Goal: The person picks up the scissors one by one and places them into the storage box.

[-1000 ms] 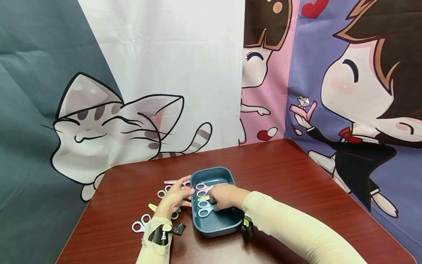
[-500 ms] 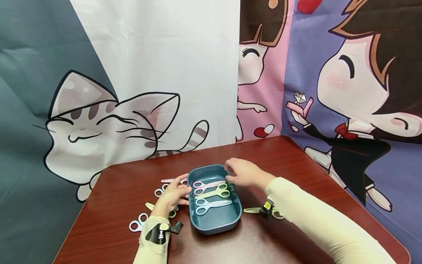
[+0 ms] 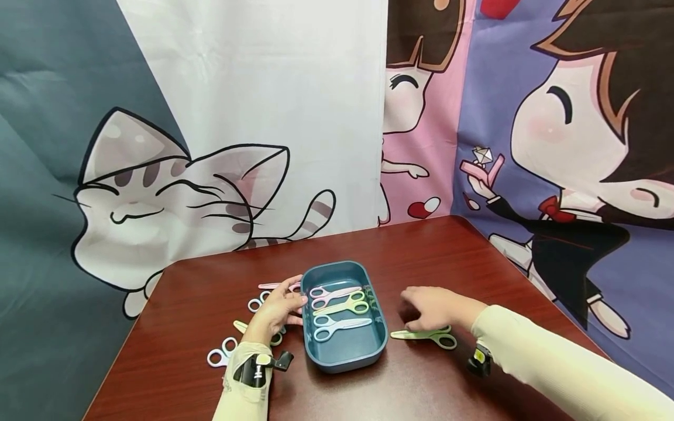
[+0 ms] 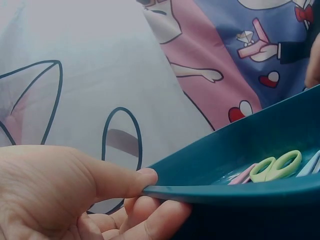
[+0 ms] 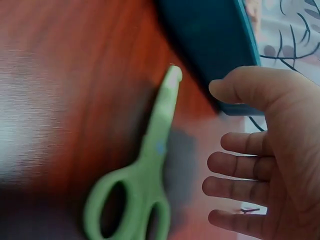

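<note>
My left hand (image 3: 276, 310) pinches the left rim of a teal plastic bin (image 3: 344, 352), thumb on top and fingers below in the left wrist view (image 4: 115, 185). Inside the bin lie pink scissors (image 3: 322, 297), green scissors (image 3: 344, 305) and light blue scissors (image 3: 325, 327), roughly side by side. My right hand (image 3: 439, 307) hovers right of the bin with nothing in it, fingers spread apart in the right wrist view. Beneath it, another pair of green scissors (image 5: 152, 142) lies on the table, tips toward the bin and handles to the right.
Left of the bin, partly behind my left hand and forearm, lie several more scissors: a light blue pair (image 3: 217, 356), a yellowish pair (image 3: 240, 326), another bluish pair (image 3: 255, 304) and a pink pair (image 3: 268, 286). A cartoon-printed cloth (image 3: 316, 117) hangs behind the dark red wooden table (image 3: 421, 386).
My right hand has left the light blue scissors in the bin, risen over the right rim and moved right above the green scissors. My left hand stays at the left rim.
</note>
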